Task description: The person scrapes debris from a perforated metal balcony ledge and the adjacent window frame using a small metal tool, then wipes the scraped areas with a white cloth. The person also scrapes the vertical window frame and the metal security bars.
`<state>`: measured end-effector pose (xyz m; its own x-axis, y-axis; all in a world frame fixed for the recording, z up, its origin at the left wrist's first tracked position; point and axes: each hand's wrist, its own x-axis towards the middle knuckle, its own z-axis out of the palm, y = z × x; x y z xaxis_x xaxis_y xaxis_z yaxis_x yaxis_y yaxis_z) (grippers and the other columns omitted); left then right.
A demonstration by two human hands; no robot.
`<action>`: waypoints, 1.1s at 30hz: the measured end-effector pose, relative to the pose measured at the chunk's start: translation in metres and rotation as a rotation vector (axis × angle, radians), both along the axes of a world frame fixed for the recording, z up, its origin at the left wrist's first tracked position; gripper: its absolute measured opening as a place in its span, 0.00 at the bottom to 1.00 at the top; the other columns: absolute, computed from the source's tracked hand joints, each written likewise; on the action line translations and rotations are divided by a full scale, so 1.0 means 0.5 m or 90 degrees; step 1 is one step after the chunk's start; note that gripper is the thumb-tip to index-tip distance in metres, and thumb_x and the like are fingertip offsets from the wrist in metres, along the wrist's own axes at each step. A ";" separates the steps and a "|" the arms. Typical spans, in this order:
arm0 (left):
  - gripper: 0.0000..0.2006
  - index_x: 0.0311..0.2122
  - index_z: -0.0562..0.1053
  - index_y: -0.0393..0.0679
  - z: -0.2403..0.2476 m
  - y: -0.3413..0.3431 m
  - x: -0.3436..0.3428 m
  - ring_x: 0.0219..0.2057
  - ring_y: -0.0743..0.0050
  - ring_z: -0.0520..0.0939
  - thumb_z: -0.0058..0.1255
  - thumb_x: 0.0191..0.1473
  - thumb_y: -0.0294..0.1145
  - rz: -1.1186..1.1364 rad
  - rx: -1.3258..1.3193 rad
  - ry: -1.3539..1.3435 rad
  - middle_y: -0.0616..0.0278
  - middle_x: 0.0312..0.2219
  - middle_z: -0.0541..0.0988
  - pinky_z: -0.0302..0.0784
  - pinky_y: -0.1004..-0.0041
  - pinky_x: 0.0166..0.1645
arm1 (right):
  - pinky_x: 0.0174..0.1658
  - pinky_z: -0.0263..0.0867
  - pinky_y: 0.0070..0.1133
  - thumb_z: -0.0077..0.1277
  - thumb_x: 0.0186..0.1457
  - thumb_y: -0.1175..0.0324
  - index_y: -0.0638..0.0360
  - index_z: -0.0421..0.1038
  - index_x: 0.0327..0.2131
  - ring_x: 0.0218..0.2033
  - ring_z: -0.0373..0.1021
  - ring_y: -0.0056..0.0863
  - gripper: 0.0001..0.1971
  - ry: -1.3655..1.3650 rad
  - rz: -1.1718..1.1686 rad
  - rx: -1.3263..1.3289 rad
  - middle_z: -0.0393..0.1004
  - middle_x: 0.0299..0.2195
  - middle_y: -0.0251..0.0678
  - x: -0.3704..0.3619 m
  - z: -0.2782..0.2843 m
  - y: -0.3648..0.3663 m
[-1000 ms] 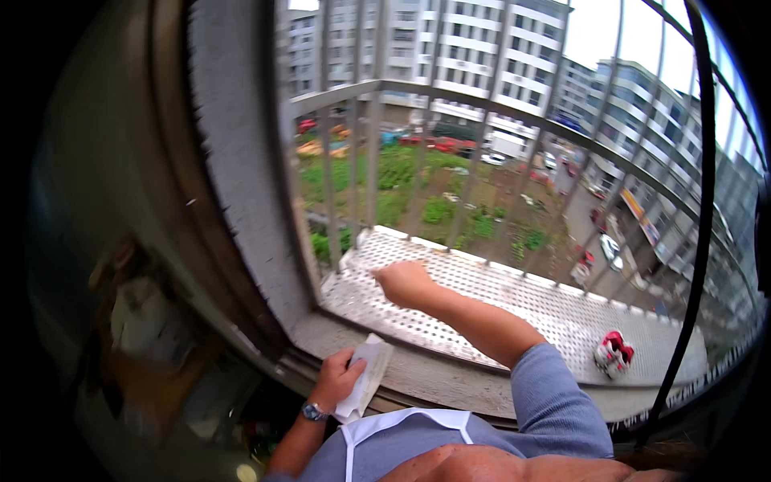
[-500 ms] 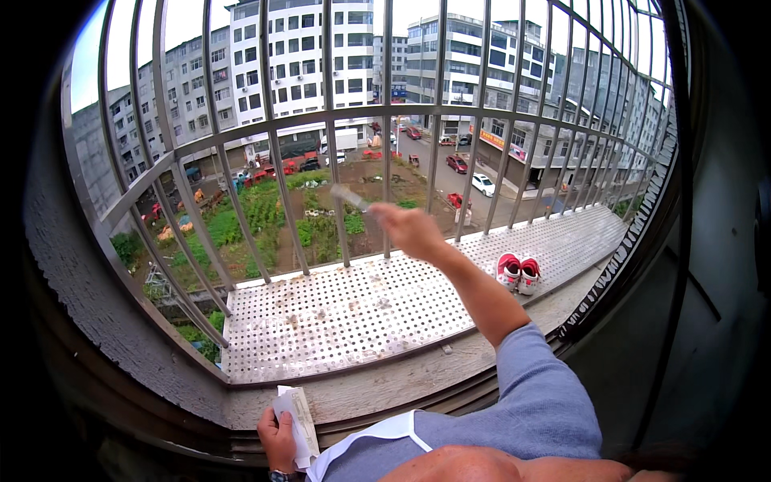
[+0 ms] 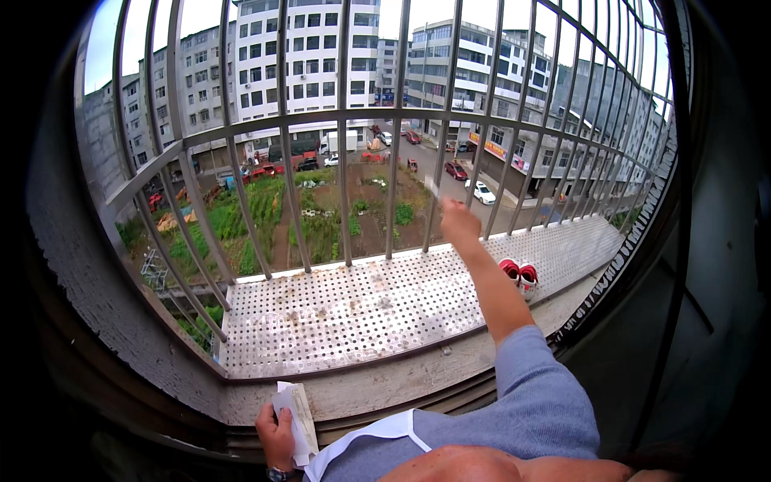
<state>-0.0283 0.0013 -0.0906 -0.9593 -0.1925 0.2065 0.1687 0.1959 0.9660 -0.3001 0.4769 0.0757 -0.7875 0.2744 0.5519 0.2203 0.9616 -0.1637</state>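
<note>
My left hand (image 3: 275,434) is low by the window sill, fingers closed around a folded bundle of white and beige paper (image 3: 299,419). My right arm stretches out over the perforated metal ledge (image 3: 361,321). At its end, my right hand (image 3: 460,222) is closed in front of the bars, gripping a pale, narrow strip (image 3: 434,188). The strip is blurred and mostly lost against the street behind, so its kind cannot be made out. I cannot tell whether it touches the metal window bars (image 3: 393,177).
A pair of red and white shoes (image 3: 519,275) stands on the ledge beside my right forearm. The bars curve around the front and both sides. A concrete sill (image 3: 401,377) runs before the ledge. Outside lie a garden plot (image 3: 265,213), a street with cars, and buildings.
My right hand has swung to the right with the pale strip, from the middle bars toward the shoes' side. The left hand still holds the paper. The view has shifted slightly.
</note>
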 end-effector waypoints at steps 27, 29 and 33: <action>0.07 0.40 0.74 0.36 -0.160 -0.078 -0.069 0.29 0.81 0.76 0.50 0.58 0.27 -0.089 -0.001 0.040 0.62 0.29 0.80 0.73 0.75 0.36 | 0.28 0.64 0.29 0.43 0.62 0.62 0.56 0.77 0.42 0.24 0.70 0.33 0.15 0.357 0.012 -0.391 0.75 0.25 0.42 -0.023 0.199 0.390; 0.07 0.38 0.74 0.36 -0.180 -0.120 -0.052 0.28 0.82 0.76 0.51 0.57 0.29 -0.046 -0.006 0.062 0.63 0.28 0.80 0.73 0.76 0.35 | 0.12 0.47 0.19 0.40 0.65 0.61 0.57 0.73 0.33 0.10 0.52 0.16 0.14 0.349 0.080 -0.930 0.61 0.16 0.29 -0.038 0.241 0.278; 0.07 0.37 0.73 0.36 -0.195 -0.109 -0.062 0.27 0.83 0.75 0.50 0.58 0.30 -0.007 -0.019 0.084 0.64 0.27 0.79 0.72 0.76 0.34 | 0.11 0.43 0.14 0.42 0.65 0.59 0.55 0.66 0.27 0.10 0.50 0.15 0.14 0.412 0.077 -1.114 0.60 0.16 0.27 -0.097 0.297 0.329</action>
